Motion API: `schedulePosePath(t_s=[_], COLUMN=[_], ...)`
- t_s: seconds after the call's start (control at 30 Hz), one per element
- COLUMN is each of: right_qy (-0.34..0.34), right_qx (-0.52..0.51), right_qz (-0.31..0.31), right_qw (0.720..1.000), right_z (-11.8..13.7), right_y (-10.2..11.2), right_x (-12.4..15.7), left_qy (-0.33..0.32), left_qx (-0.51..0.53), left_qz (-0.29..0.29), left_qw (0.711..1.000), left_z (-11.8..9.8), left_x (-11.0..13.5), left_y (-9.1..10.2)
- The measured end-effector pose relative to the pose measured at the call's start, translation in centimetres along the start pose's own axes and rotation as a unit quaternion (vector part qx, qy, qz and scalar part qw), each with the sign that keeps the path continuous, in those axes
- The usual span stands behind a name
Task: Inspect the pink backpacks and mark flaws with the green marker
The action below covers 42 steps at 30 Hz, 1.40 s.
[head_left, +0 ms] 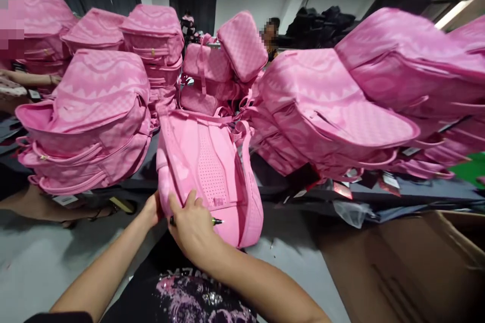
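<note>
- Pink backpack: straps up, overhanging the near edge of the table.
- Right hand: curled around a pen, against the backpack.
- Left hand: at its side; fingers hidden, grip unclear.

Backpack, pink: perforated back panel faced upward; tilted, lower end jutted past near edge of table. Pen, dark, pale-tipped: was held crosswise, near side of table.

- right hand over there, resting on 1 pink backpack, pen tucked in it;
- left hand against the backpack's side;
- more pink bags piled both sides;
- cardboard box nearby
</note>
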State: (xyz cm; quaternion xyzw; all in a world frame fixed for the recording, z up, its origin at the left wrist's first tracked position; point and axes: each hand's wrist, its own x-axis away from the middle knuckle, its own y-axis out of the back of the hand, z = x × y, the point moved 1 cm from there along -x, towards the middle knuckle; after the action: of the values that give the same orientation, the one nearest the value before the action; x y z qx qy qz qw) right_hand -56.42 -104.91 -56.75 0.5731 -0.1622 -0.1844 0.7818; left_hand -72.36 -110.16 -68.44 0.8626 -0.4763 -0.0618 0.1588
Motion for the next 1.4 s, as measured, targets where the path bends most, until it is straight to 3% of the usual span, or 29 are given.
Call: schedulePosePath(t_s=[0.07, 0.13, 0.17, 0.23, 0.27, 0.33, 0.37, 0.43, 0.5, 0.57, 0.7, 0.83, 0.9, 1.0, 1.07, 1.13, 1.2, 1.3, 1.4], right_qy=[0.009, 0.010, 0.001, -0.039, -0.064, -0.115, -0.144, -0.226, -0.316, -0.353, -0.291, -0.313, -0.309, -0.317, -0.338, -0.352, -0.354, -0.347, -0.350], right_qx=[-0.056, -0.111, -0.129, -0.148, -0.153, -0.150, -0.146, -0.150, -0.176, -0.214, -0.245, -0.206, -0.178, -0.151, -0.152, -0.156, -0.167, -0.179, -0.191], right_qz=[0.056, 0.083, 0.080, 0.049, 0.030, -0.002, -0.017, -0.049, -0.072, -0.069, -0.033, 0.004, -0.005, -0.006, 0.000, 0.003, 0.001, -0.011, -0.013], right_qw=[0.997, 0.990, 0.988, 0.987, 0.986, 0.982, 0.979, 0.961, 0.930, 0.908, 0.924, 0.927, 0.934, 0.936, 0.929, 0.923, 0.920, 0.921, 0.917], right_z=[-0.4, -1.5, -2.2, -3.8, -4.9, -7.6, -9.3, -13.2, -17.1, -20.1, -22.1, -21.1, -20.3, -19.6, -19.6, -20.1, -20.8, -21.5, -21.9], right_y=[-3.7, -6.3, -6.9, -7.0, -6.7, -5.7, -5.2, -4.9, -5.4, -6.4, -7.1, -5.3, -4.1, -2.9, -2.9, -3.5, -4.3, -5.1, -4.9], right_x=[-1.4, -2.9, -3.5, -4.3, -4.3, -3.4, -2.6, -0.4, 1.7, 2.6, -0.1, -1.9, -0.4, 2.7, 3.9, 3.9, 3.3, 2.5, 2.5], left_qy=[0.052, 0.064, 0.048, -0.059, -0.138, -0.281, -0.324, -0.351, -0.369, -0.422, -0.552, -0.540, -0.561, -0.591, -0.598, -0.593, -0.569, -0.539, -0.550], left_qx=[0.014, -0.001, -0.016, -0.086, -0.143, -0.280, -0.345, -0.438, -0.477, -0.467, -0.455, -0.531, -0.513, -0.428, -0.400, -0.420, -0.456, -0.466, -0.452], left_qz=[-0.097, -0.194, -0.236, -0.270, -0.252, -0.160, -0.105, -0.036, -0.033, -0.066, -0.047, -0.005, 0.037, 0.126, 0.167, 0.181, 0.180, 0.150, 0.093], left_qw=[0.994, 0.979, 0.970, 0.957, 0.947, 0.904, 0.875, 0.827, 0.797, 0.774, 0.697, 0.653, 0.649, 0.672, 0.674, 0.663, 0.660, 0.686, 0.696], left_z=[2.0, 2.4, 2.0, 0.3, -0.8, -2.7, -3.3, -3.7, -4.0, -4.9, -9.1, -12.7, -13.8, -14.4, -14.3, -13.9, -14.0, -15.3, -16.4], left_x=[2.3, 4.1, 4.4, 3.7, 2.6, -0.5, -2.3, -5.5, -7.5, -8.3, -10.5, -14.8, -15.3, -13.8, -13.1, -14.3, -17.4, -22.5, -23.2], left_y=[0.8, 1.1, 1.0, 0.3, -0.4, -2.2, -3.2, -4.7, -5.6, -6.0, -7.2, -8.4, -8.8, -10.2, -11.2, -11.7, -10.8, -7.5, -5.6])
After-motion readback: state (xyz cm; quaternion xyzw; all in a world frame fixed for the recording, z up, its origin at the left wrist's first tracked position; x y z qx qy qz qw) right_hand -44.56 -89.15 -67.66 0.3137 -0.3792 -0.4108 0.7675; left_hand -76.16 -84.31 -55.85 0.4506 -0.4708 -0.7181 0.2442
